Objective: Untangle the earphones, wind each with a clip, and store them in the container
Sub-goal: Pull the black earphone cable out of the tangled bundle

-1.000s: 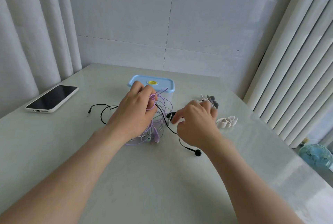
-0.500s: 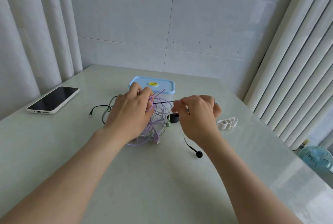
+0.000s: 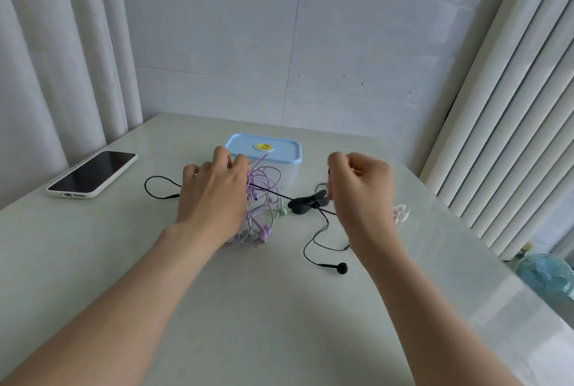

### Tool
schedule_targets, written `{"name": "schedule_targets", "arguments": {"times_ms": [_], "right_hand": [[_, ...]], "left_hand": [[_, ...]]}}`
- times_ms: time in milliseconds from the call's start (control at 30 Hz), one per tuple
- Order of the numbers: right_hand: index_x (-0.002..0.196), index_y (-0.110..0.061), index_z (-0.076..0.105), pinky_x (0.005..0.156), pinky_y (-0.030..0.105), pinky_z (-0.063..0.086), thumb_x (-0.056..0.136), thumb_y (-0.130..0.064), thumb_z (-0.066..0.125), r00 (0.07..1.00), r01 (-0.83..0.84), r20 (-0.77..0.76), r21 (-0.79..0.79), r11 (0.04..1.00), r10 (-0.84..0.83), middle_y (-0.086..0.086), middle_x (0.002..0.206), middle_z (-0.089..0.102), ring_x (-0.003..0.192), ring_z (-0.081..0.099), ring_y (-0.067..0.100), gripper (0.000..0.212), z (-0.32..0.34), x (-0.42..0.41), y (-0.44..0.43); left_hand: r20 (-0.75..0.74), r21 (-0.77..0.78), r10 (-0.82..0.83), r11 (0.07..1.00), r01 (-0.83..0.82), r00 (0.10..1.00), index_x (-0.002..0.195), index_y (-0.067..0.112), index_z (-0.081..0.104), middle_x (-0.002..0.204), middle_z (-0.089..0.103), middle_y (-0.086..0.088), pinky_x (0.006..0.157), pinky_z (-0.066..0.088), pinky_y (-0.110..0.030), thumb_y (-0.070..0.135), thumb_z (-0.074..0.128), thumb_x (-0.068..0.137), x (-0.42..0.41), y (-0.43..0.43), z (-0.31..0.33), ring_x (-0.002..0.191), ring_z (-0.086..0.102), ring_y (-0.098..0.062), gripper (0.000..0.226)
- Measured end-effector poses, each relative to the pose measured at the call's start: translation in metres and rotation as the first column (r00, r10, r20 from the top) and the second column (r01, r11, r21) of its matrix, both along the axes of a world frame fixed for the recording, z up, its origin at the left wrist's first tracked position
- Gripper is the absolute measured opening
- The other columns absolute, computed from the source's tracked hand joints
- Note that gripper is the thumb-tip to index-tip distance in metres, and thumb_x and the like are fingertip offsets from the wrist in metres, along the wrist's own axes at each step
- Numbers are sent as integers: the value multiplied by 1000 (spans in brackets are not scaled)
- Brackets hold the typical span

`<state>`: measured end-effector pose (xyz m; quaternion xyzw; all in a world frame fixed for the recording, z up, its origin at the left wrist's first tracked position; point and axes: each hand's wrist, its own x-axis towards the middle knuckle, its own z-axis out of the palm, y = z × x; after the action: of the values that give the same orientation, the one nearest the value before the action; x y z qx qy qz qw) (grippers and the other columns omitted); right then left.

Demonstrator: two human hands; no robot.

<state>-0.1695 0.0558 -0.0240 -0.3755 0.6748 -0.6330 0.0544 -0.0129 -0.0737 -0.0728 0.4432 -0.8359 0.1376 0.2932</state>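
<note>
A tangle of purple, green and white earphone cords lies in front of the container, a clear box with a light blue lid. My left hand grips the tangle from its left side. My right hand pinches the black earphone cord, which runs taut from the tangle to my fingers. One black earbud lies on the table below that hand. A black clip sits between my hands. The black cord's plug end loops out left of my left hand.
A phone in a white case lies at the table's left edge. A white clip rests right of my right hand. White curtains hang on both sides, and a small blue fan stands on the floor at right.
My right hand has moved right and up, drawing the black cord out of the tangle. The black clip is now uncovered. My left hand stays on the tangle.
</note>
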Motion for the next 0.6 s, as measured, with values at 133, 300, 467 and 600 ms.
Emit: {"name": "schedule_targets", "arguments": {"times_ms": [133,300,467,600], "right_hand": [[110,-25,47,69,16,40,80,-15,58,931,20,-354,285,958,86,2,52,64,72,55,8,34,-14,5,-3],[83,-21,76,50,22,37,94,-29,65,862,-289,-254,467,836,439,-7,52,65,43,40,12,17,-15,4,-2],[89,-12,71,54,25,37,104,-21,58,913,-321,-213,149,935,348,-14,53,48,51,39,9,22,-10,3,-4],[96,-5,58,89,42,60,110,-12,35,928,-176,245,-373,911,279,11,100,79,92,75,27,27,4,-3,-6]], "left_hand": [[-62,-19,-46,999,45,997,112,13,59,110,49,-9,71,30,-37,-5,65,74,0,-1,1,64,53,-30,43],[-123,-74,-96,993,87,988,100,13,58,100,47,-9,66,31,-36,1,72,79,-1,-4,2,57,53,-32,28],[-110,-81,6,997,-15,994,113,16,54,106,49,-8,86,41,-46,0,71,74,0,-3,0,76,59,-34,45],[-82,25,136,991,-134,987,122,17,50,113,46,-8,98,37,-50,2,65,78,9,-5,3,86,61,-35,49]]}}
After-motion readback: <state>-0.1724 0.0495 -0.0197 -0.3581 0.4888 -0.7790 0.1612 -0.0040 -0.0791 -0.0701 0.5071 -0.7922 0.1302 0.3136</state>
